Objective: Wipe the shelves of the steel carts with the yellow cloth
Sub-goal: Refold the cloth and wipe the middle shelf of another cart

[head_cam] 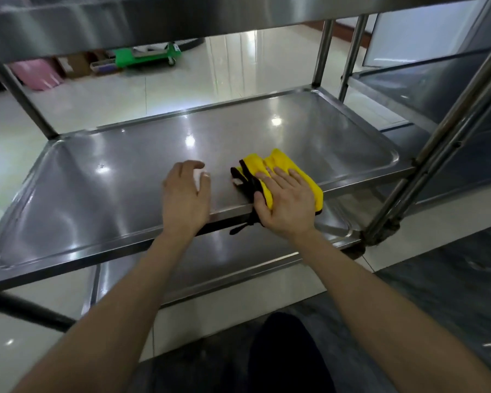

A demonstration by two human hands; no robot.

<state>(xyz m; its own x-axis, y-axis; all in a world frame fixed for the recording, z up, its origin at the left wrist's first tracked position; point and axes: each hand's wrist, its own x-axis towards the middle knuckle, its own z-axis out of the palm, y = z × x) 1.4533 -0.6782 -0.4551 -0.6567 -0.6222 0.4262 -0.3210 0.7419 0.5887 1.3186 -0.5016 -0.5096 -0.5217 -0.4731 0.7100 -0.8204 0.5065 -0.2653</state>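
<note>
Lying bunched on the middle shelf (111,177) of the steel cart, at its near edge: yellow cloth (281,168), black-trimmed, a black strip dangling over the rim just below the thumb. Pressing flat on top of it, right hand (287,202), fingers spread and extended, palm down, thumb tucked against the cloth's near left side; gripping nothing, only bearing down. Resting just left of that hand, left hand (186,194), open, fingers loosely curved, heel at the shelf's front rim, holding nothing, apart from the cloth. Showing beneath both wrists, lower shelf (224,268). Looming above and beyond the fingertips, top shelf (97,21). Standing beyond the right hand's outer side, second cart (437,89).
</note>
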